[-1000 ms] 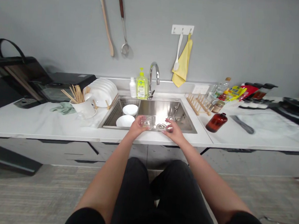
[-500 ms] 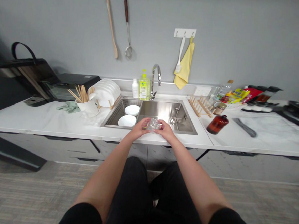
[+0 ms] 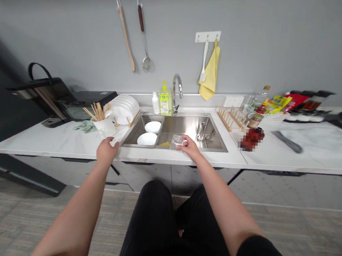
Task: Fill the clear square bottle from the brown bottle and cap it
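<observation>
- Just now the right hand [image 3: 192, 146] sits over the front of the sink, fingers lightly bent, their tips [image 3: 185, 143] at the edge of a clear plastic container [image 3: 177, 142]; whether they grip it is hard to tell, as the clear plastic blurs against the steel
- That container rests low at the front of the stainless steel sink [image 3: 188, 125], between a wire dish rack [image 3: 141, 131] and the drain side, just beside a yellow sponge [image 3: 164, 144]
- It looks light and thin-walled, likely slippery when wet: best held by the rim with a gentle pinch, since a hard squeeze could flex it
- The left hand [image 3: 107, 151] is well apart, at the front edge of the white marble countertop [image 3: 55, 140], fingers slightly curled and holding nothing
- Nearby, two white bowls [image 3: 152, 126] sit in the rack
</observation>
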`<move>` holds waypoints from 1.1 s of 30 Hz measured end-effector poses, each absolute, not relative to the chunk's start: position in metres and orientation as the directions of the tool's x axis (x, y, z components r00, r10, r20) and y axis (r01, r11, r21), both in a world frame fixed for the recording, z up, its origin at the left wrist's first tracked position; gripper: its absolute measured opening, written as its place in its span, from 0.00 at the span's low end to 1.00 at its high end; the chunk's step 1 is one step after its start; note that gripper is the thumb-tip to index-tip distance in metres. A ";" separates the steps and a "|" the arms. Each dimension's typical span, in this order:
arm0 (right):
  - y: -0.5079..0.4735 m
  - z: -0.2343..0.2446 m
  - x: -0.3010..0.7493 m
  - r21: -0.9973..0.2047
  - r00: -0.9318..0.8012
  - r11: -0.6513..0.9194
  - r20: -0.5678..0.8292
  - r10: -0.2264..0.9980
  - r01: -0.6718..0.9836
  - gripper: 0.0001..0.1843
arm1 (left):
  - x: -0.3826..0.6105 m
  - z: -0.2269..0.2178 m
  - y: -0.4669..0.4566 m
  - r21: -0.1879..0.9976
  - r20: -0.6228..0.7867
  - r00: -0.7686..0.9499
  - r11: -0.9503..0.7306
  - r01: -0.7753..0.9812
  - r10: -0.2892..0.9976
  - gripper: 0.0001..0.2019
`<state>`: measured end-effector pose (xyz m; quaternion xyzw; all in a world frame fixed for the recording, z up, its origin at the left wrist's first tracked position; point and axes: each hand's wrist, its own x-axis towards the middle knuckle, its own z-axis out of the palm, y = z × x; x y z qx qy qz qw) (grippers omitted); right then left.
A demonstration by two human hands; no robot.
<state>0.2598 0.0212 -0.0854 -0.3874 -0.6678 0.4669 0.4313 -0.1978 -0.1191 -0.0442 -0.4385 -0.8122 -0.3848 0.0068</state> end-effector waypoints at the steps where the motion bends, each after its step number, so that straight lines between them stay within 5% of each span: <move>1: 0.021 -0.086 0.260 -0.955 -0.326 0.271 0.220 0.920 0.119 0.40 | -0.201 -0.044 -0.118 0.592 0.323 -0.612 0.350 0.726 0.722 0.24; 7: 0.018 -0.087 0.258 -0.941 -0.302 0.306 0.252 0.919 0.146 0.35 | -0.206 -0.044 -0.105 0.522 0.194 -0.646 0.480 0.705 0.738 0.22; 13: 0.014 -0.078 0.260 -0.934 -0.293 0.321 0.266 0.919 0.159 0.34 | -0.198 -0.035 -0.116 0.635 0.225 -0.718 0.460 0.621 0.658 0.16; 18: 0.013 -0.073 0.259 -0.930 -0.274 0.328 0.276 0.921 0.167 0.34 | -0.149 -0.041 -0.142 0.814 0.300 -0.718 0.224 0.536 0.628 0.23; 21: -0.005 -0.077 0.261 -0.918 -0.229 0.351 0.307 0.924 0.184 0.37 | -0.095 -0.051 -0.168 0.933 0.333 -0.695 -0.118 0.339 0.637 0.23; 23: -0.031 -0.084 0.268 -0.892 -0.184 0.398 0.363 0.913 0.214 0.39 | -0.058 -0.056 -0.189 0.937 0.323 -0.632 -0.332 0.108 0.705 0.20; 25: -0.065 -0.092 0.280 -0.846 -0.157 0.472 0.446 0.881 0.249 0.39 | -0.026 -0.055 -0.208 0.936 0.309 -0.512 -0.352 0.014 0.802 0.19; 33: -0.178 -0.091 0.328 -0.847 -0.253 0.500 0.452 0.855 0.181 0.38 | 0.041 -0.012 -0.247 0.924 0.298 -0.082 -0.266 0.275 0.951 0.17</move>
